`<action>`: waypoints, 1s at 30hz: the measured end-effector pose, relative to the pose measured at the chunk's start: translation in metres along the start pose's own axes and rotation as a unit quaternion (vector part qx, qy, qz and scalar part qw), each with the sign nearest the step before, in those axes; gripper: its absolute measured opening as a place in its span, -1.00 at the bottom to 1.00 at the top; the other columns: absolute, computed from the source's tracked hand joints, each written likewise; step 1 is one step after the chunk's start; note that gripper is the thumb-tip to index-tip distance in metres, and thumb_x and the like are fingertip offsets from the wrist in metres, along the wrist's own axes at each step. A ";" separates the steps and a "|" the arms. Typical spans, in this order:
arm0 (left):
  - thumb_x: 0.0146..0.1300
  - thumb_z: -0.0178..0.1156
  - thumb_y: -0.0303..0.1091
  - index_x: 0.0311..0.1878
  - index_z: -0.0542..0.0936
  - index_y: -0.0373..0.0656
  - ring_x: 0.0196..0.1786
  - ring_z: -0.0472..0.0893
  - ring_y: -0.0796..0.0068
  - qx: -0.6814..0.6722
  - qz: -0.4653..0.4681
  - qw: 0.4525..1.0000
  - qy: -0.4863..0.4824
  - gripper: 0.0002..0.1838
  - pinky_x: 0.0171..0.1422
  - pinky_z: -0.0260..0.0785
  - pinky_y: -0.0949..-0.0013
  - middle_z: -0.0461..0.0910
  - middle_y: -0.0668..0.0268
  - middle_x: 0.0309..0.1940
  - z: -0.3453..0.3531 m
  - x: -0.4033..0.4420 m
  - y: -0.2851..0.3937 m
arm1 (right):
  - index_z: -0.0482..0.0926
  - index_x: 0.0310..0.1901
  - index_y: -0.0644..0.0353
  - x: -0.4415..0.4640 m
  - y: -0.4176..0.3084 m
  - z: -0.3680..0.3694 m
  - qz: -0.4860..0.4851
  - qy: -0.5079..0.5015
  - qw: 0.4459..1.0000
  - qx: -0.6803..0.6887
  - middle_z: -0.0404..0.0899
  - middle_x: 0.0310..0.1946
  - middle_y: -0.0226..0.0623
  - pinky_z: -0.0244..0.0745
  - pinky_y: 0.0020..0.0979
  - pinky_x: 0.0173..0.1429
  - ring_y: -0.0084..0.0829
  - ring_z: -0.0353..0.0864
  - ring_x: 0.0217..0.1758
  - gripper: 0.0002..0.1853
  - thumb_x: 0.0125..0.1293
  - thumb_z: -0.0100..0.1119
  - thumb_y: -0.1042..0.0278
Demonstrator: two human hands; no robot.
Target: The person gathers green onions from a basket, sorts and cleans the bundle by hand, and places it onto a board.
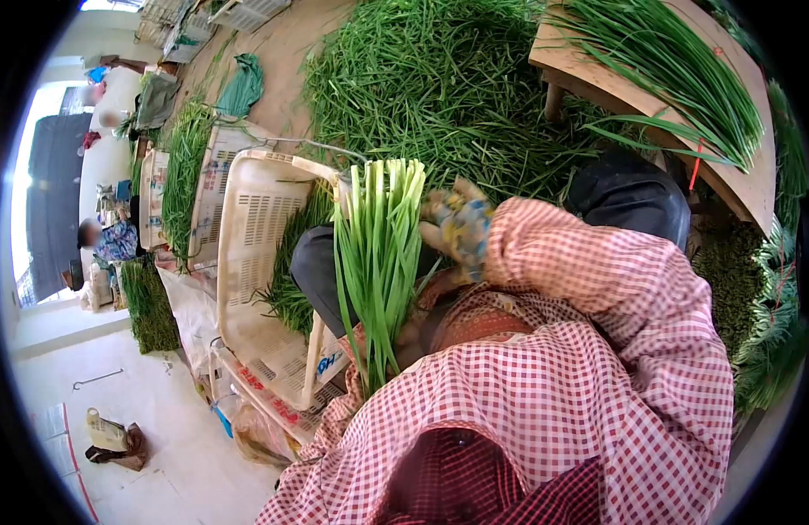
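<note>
A bunch of garlic chives stands upright in front of my body, pale cut stems at the top and green leaves hanging below. My right hand, in a blue and yellow patterned glove with bare fingertips, is just right of the stems. Its fingers are partly bent and apart, slightly blurred, with nothing seen between them. My left hand is mostly hidden behind the lower leaves; only a blurred bit shows, so its grip cannot be made out. The left checked sleeve reaches up toward the leaves.
A white plastic basket with more chives is at my left knee. Loose greens heap on the floor ahead. At right, a wooden table bears a long bunch of chives and a red tie. Another person is at far left.
</note>
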State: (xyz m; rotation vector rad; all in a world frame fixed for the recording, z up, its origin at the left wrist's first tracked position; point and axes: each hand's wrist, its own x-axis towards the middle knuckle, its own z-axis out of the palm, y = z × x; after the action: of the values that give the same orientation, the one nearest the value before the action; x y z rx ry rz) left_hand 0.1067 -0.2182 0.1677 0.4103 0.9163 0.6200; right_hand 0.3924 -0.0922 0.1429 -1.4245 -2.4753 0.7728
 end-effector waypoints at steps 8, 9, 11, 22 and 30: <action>0.11 0.27 -0.45 0.26 0.38 -0.25 0.04 0.56 0.32 0.014 0.010 1.000 0.014 -0.40 0.10 0.44 0.26 0.55 0.16 0.07 -0.004 -0.005 0.000 | 0.44 -0.09 0.19 0.020 0.105 0.012 0.396 0.163 0.746 0.510 0.45 -0.29 -0.24 0.39 -0.30 -0.33 -0.39 0.42 -0.36 -0.65 0.21 0.22 0.15; 0.11 0.27 -0.45 0.25 0.38 -0.25 0.04 0.56 0.32 0.015 0.012 1.000 0.013 -0.41 0.10 0.44 0.26 0.55 0.16 0.07 -0.005 -0.003 -0.001 | 0.46 -0.13 0.21 0.012 0.126 0.008 0.431 0.232 0.681 0.545 0.48 -0.35 -0.25 0.43 -0.33 -0.41 -0.43 0.45 -0.43 -0.70 0.23 0.21 0.19; 0.11 0.28 -0.44 0.25 0.39 -0.25 0.04 0.56 0.33 0.018 0.013 1.000 0.011 -0.41 0.10 0.44 0.26 0.56 0.17 0.07 -0.007 -0.001 -0.002 | 0.50 -0.22 0.26 -0.005 0.143 0.002 0.458 0.308 0.606 0.572 0.52 -0.47 -0.28 0.51 -0.39 -0.56 -0.49 0.52 -0.59 -0.78 0.27 0.19 0.27; 0.11 0.31 -0.40 0.23 0.41 -0.25 0.02 0.57 0.36 0.050 0.002 0.999 0.003 -0.41 0.08 0.44 0.28 0.57 0.18 0.05 -0.010 0.006 -0.004 | 0.20 0.37 0.16 -0.029 0.011 -0.008 0.015 0.046 0.725 0.687 0.44 0.20 -0.22 0.57 -0.40 0.03 -0.39 0.57 0.09 -0.39 0.36 0.17 0.26; 0.11 0.32 -0.38 0.22 0.42 -0.25 0.00 0.57 0.38 0.066 -0.006 0.998 0.002 -0.42 0.07 0.44 0.29 0.58 0.19 0.04 -0.013 0.011 -0.005 | 0.41 0.16 0.28 -0.024 0.060 0.037 -0.023 -0.107 0.538 0.836 0.57 -0.07 -0.31 0.45 -0.65 -0.29 -0.70 0.52 -0.28 -0.56 0.25 0.26 0.47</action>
State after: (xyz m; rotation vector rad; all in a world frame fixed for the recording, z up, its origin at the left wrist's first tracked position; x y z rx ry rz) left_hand 0.1022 -0.2140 0.1511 0.5215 0.9669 0.5515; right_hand 0.4356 -0.1011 0.0826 -0.3455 -0.6471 2.2746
